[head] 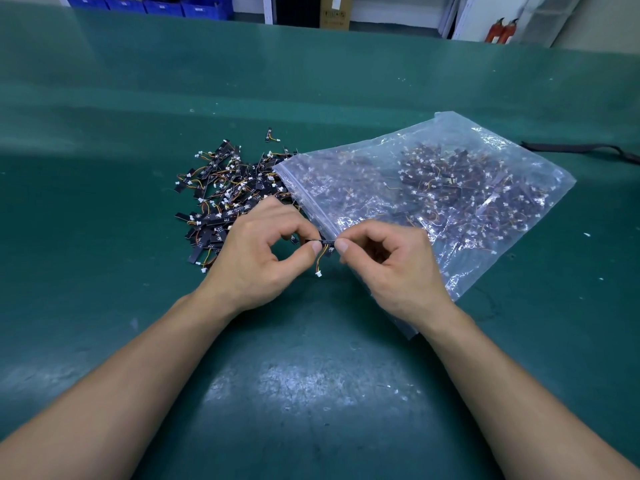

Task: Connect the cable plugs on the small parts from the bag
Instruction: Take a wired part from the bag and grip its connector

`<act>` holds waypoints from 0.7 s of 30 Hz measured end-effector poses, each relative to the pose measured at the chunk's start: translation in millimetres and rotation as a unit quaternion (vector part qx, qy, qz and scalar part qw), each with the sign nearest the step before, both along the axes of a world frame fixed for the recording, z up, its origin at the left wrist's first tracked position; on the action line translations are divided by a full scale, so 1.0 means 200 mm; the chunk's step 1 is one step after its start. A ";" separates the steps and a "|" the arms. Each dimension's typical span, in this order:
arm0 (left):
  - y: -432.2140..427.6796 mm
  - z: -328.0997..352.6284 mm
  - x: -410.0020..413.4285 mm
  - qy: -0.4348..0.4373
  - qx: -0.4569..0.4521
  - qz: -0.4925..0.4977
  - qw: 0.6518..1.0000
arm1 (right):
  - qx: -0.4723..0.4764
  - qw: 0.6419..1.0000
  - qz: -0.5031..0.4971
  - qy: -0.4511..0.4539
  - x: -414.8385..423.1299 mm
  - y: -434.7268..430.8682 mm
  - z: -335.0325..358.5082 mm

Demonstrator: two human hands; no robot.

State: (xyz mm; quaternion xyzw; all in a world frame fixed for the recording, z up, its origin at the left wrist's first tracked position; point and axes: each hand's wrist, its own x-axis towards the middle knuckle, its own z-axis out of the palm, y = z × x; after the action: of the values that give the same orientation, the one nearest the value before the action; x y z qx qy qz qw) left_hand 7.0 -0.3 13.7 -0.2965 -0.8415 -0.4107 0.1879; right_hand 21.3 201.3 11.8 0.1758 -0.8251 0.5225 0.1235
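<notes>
A small black strip part (325, 242) is held level between my two hands just above the green table. My left hand (263, 251) pinches its left end and my right hand (391, 265) pinches its right end. A short orange and yellow cable hangs from the part and ends in a loose white plug (318, 274). A heap of the same black parts with cables (225, 199) lies on the table behind my left hand. A clear zip bag (433, 188) holding many more parts lies behind and under my right hand, its mouth toward the heap.
The green table mat (311, 375) stretches wide in front of me. A single part (269, 134) lies apart behind the heap. A black strap (581, 148) lies at the far right. Blue bins (162, 5) and red extinguishers (502, 31) stand beyond the table's far edge.
</notes>
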 end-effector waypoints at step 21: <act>-0.02 0.00 0.00 -0.023 0.015 0.005 1.000 | -0.009 1.000 0.012 -0.009 0.01 -0.02 0.01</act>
State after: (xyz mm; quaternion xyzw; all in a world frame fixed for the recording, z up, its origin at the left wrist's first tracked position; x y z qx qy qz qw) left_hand 7.8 -4.1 14.5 -0.2794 -0.8408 -0.4294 0.1749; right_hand 23.1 197.9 14.5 0.1792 -0.8192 0.5333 0.1113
